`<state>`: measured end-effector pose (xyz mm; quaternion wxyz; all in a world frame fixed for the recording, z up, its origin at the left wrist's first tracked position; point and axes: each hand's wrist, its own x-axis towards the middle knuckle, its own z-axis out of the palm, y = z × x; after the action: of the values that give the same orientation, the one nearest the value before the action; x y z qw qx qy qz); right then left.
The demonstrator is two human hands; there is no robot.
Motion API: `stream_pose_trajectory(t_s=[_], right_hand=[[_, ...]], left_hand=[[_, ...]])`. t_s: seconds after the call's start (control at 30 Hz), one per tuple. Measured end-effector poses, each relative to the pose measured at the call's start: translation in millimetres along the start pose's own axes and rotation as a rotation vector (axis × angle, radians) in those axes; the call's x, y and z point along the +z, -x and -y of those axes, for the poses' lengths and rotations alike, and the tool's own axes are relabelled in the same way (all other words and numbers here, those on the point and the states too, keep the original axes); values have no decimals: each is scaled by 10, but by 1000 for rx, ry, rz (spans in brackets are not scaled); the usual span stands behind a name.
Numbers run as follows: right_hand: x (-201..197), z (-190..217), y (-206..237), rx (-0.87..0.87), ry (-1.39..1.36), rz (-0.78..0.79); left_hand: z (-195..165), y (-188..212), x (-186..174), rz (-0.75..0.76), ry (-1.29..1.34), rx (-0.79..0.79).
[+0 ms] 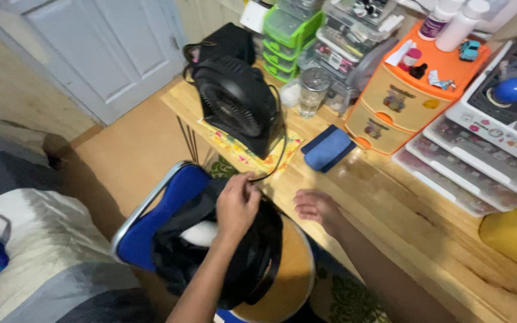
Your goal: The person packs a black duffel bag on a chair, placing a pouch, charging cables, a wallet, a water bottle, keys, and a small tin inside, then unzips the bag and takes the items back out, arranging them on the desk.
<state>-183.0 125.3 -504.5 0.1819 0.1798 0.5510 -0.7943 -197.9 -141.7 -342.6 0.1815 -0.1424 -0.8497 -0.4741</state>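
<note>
In the head view, the left hand [236, 205] pinches the fan's black cord [268, 173] at the wooden table's [390, 203] front edge, wrist bent, while the right hand [315, 206] rests open, palm down, just beside it.

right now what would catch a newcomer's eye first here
The black fan standing on the wooden table, its cord pinched in the left hand. Then the orange drawer unit at the back right, and the blue chair piled with dark cloth below.
</note>
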Motion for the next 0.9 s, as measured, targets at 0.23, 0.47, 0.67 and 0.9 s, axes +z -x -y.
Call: stream_pose_trajectory(t_s=[0.23,0.47,0.67,0.9], right_hand=[[-888,19,-320,-262,58,-430],[-1238,361,-609,-325,128,-425],[-1190,420,-636,-263,63,-329],[-1073,554,-526,-89,-76,-383]], left_hand=[[-182,-597,1651,250,4,141],[-176,-758,2403,546,-315,-30],[-136,-812,2623,645,-448,-141],[-163,-871,2857,603,-590,-149]])
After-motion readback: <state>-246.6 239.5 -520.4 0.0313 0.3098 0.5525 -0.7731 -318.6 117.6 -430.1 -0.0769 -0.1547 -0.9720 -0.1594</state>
